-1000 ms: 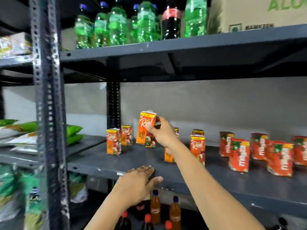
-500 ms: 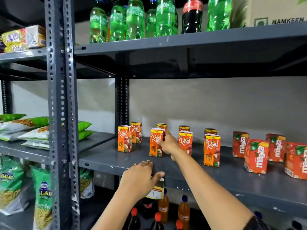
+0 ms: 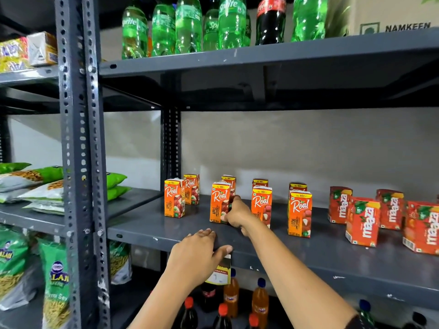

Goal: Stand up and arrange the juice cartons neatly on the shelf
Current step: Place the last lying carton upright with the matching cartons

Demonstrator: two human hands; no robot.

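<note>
Upright orange juice cartons (image 3: 299, 213) on shelf (image 3: 308, 252)

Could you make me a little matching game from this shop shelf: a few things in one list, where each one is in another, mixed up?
1. Sprite bottles
2. Maaza cartons
3. left hand
4. right hand

A. on the front lip of the middle shelf
B. right part of the middle shelf
C. top shelf
D. on an apple carton

Pairs: 1-C, 2-B, 3-A, 4-D
</note>
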